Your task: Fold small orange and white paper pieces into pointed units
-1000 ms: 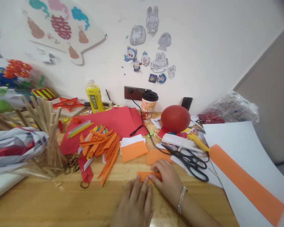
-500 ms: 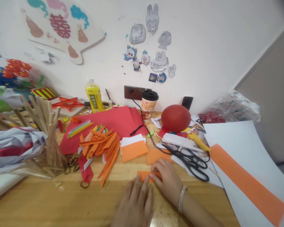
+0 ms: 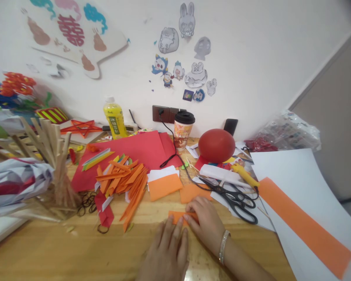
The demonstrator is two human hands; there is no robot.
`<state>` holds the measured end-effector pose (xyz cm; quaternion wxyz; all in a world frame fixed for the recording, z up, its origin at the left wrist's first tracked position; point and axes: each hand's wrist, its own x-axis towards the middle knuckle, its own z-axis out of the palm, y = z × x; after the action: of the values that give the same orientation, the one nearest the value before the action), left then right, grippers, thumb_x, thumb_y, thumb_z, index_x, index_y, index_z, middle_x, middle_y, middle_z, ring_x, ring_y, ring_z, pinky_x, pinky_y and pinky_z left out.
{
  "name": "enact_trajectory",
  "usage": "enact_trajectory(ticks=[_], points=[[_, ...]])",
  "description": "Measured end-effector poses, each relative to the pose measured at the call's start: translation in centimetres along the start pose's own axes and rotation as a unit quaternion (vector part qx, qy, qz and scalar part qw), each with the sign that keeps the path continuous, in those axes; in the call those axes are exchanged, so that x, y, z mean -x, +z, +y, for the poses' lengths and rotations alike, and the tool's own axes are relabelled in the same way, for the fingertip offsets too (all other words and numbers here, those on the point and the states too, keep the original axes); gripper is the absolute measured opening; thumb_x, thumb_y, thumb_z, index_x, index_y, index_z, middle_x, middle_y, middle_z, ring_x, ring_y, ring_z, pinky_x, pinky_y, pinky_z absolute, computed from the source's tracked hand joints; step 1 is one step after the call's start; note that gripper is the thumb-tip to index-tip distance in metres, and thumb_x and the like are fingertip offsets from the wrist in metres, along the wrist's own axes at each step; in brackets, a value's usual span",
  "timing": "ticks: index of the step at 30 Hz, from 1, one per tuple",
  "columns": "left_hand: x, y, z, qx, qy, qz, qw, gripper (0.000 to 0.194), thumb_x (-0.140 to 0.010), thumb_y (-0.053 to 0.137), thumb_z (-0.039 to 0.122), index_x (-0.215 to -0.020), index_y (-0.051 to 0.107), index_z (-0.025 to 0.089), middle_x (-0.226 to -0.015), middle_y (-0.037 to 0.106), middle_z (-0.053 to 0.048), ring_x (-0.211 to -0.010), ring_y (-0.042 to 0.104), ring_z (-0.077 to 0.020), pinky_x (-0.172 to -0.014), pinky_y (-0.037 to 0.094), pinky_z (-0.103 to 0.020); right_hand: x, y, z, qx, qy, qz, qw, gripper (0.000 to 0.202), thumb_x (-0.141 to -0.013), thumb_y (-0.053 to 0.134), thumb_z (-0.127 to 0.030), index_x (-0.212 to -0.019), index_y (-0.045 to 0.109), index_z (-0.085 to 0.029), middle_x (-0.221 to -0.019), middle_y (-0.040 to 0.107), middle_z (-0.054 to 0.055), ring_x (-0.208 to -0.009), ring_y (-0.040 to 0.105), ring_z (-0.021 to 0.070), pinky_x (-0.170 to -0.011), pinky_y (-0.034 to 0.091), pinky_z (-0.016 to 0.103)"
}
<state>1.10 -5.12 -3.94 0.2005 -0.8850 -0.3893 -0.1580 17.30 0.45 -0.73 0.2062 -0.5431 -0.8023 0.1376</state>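
One orange strip (image 3: 176, 214) beneath left hand (image 3: 167, 248), fingers extended, and pinched in right hand (image 3: 207, 223), fingers curled.

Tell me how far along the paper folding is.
Looks done: the heap of folded orange pieces.
In hand: a small orange sheet, under the left hand's fingertips, its right end held by the right hand.
Probably left: the flat orange sheets just beyond, perhaps also the long orange strip. The total needed isn't shown.
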Motion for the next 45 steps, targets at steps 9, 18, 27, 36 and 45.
enact_trajectory(ticks=[9, 18, 27, 36, 45], points=[[0.2, 0.0, -0.1, 0.027, 0.001, -0.050, 0.998, 0.046, -0.089, 0.040, 0.048, -0.119, 0.057, 0.017, -0.124, 0.056, -0.015, -0.114, 0.048, -0.0316, -0.093, 0.029, -0.044, 0.6, -1.2, 0.9, 0.064, 0.004, -0.021, 0.998, 0.013, -0.076, 0.066, -0.020, -0.085, 0.057, -0.019, -0.089, 0.056, 0.005, -0.083, 0.050, 0.0221, -0.071, 0.038, 0.033], [0.2, 0.4, 0.0, 0.018, -0.009, -0.013, 1.000, 0.048, -0.088, 0.041, 0.052, -0.115, 0.059, 0.018, -0.121, 0.059, -0.013, -0.114, 0.049, -0.0311, -0.096, 0.026, -0.045, 2.2, -3.3, 4.1, -0.028, -0.023, -0.004, 0.999, 0.004, -0.083, 0.055, -0.022, -0.086, 0.053, -0.020, -0.091, 0.055, 0.004, -0.087, 0.048, 0.0211, -0.077, 0.039, 0.034], [0.3, 0.5, -0.7, 0.032, 0.002, -0.069, 0.997, 0.044, -0.086, 0.048, 0.044, -0.122, 0.054, 0.020, -0.128, 0.054, -0.014, -0.116, 0.050, -0.0297, -0.093, 0.034, -0.041, 2.3, -2.3, 2.5, -0.089, 0.042, 0.042, 0.994, 0.022, -0.067, 0.066, -0.017, -0.085, 0.056, -0.020, -0.091, 0.055, 0.004, -0.089, 0.049, 0.0224, -0.079, 0.039, 0.035], [0.0, -0.6, -2.6, 0.043, 0.025, -0.122, 0.991, 0.049, -0.075, 0.055, 0.025, -0.123, 0.052, 0.015, -0.124, 0.055, -0.019, -0.114, 0.053, -0.0305, -0.093, 0.040, -0.041, 2.0, -2.6, 1.7, -0.078, 0.096, 0.021, 0.992, 0.020, -0.063, 0.065, -0.009, -0.079, 0.060, -0.020, -0.088, 0.056, 0.002, -0.089, 0.050, 0.0214, -0.079, 0.038, 0.034], [-0.8, 0.2, -3.4, 0.007, 0.066, 0.040, 0.997, 0.041, -0.083, 0.050, 0.035, -0.119, 0.052, 0.016, -0.120, 0.059, -0.015, -0.112, 0.052, -0.0301, -0.096, 0.034, -0.043, 1.9, -2.3, 1.3, -0.083, 0.072, 0.041, 0.993, 0.013, -0.063, 0.069, -0.011, -0.066, 0.059, -0.018, -0.078, 0.056, 0.001, -0.081, 0.051, 0.0181, -0.074, 0.037, 0.030]])
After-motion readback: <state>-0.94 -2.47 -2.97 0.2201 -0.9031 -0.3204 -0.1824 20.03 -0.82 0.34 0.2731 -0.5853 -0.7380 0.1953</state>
